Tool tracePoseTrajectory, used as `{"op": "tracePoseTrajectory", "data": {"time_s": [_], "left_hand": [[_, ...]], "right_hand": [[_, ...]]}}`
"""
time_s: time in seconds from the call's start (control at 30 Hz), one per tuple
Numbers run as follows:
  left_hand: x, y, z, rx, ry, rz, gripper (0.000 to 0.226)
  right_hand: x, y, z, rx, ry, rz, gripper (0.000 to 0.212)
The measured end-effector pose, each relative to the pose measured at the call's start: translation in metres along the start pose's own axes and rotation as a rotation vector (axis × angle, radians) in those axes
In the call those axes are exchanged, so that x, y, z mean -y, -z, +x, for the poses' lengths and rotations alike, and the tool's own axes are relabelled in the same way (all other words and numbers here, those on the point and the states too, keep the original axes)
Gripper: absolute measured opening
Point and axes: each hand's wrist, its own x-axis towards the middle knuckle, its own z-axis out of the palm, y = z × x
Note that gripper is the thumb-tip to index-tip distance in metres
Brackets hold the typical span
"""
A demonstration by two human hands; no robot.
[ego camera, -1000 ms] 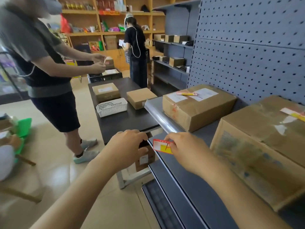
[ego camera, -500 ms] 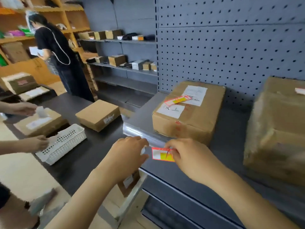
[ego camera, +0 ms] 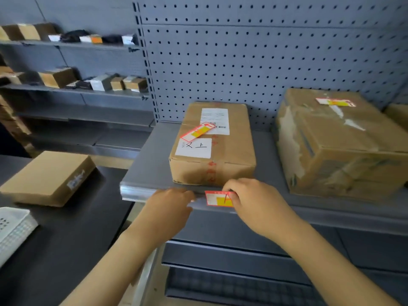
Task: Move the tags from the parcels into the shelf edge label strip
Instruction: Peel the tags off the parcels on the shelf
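Right hand (ego camera: pixel 258 206) pinching a red-bordered tag (ego camera: pixel 217 198) by its right end, thumb and fingertips closed on it, tag pressed flat against the shelf edge label strip (ego camera: pixel 136 192). Left hand (ego camera: pixel 170 208) curled, fingers resting on the strip just left of the tag; holding nothing that can be seen. Tag: white field, yellow block, print too small to read.

Directly behind, on the grey metal shelf (ego camera: pixel 152 164): a brown cardboard parcel (ego camera: pixel 213 162) with red tape, a white sticker handwritten "汉上", a printed shipping label, and a second red-and-yellow tag (ego camera: pixel 197 131) lying diagonally on top. To the right, a larger worn parcel (ego camera: pixel 340 146), torn paper patches, a third tag (ego camera: pixel 335 102) on its lid. Perforated grey pegboard (ego camera: pixel 254 58) behind. Left, on a dark worktop (ego camera: pixel 66 239): a flat cardboard box (ego camera: pixel 46 177) and the corner of a white mesh basket (ego camera: pixel 13 230).
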Motion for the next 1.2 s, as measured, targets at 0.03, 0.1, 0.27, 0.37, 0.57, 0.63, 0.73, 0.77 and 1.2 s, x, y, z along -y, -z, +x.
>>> {"op": "tracePoseTrajectory", "data": {"time_s": [0.03, 0.1, 0.27, 0.37, 0.57, 0.63, 0.73, 0.77, 1.2], "left_hand": [[0.001, -0.002, 0.001, 0.004, -0.016, 0.005, 0.027], [0.001, -0.007, 0.001, -0.027, -0.073, 0.034, 0.023], [0.006, -0.011, 0.002, -0.102, -0.11, 0.114, 0.018], [0.008, -0.01, 0.003, -0.117, -0.132, 0.094, 0.019], [0.011, -0.013, 0.008, -0.158, -0.153, 0.076, 0.033], [0.008, -0.011, 0.009, -0.162, -0.16, 0.08, 0.035], [0.005, -0.013, 0.011, -0.14, -0.167, 0.056, 0.022], [0.006, -0.013, 0.011, -0.128, -0.166, 0.046, 0.018], [0.013, -0.015, 0.007, -0.142, -0.181, -0.034, 0.017]], "right_hand": [[0.0, 0.0, 0.0, -0.006, -0.005, -0.003, 0.021], [0.0, -0.001, 0.0, -0.024, -0.005, -0.01, 0.021], [0.002, -0.003, -0.001, -0.037, -0.019, 0.007, 0.023], [0.002, -0.003, -0.001, -0.044, -0.029, 0.005, 0.023], [0.008, -0.006, 0.003, -0.071, -0.031, 0.005, 0.023], [0.01, -0.007, 0.004, -0.086, -0.027, -0.004, 0.022], [0.012, -0.009, 0.006, -0.11, -0.012, -0.027, 0.021], [0.012, -0.01, 0.007, -0.11, -0.006, -0.04, 0.021], [0.022, -0.034, 0.019, -0.169, 0.086, -0.11, 0.016]]}}
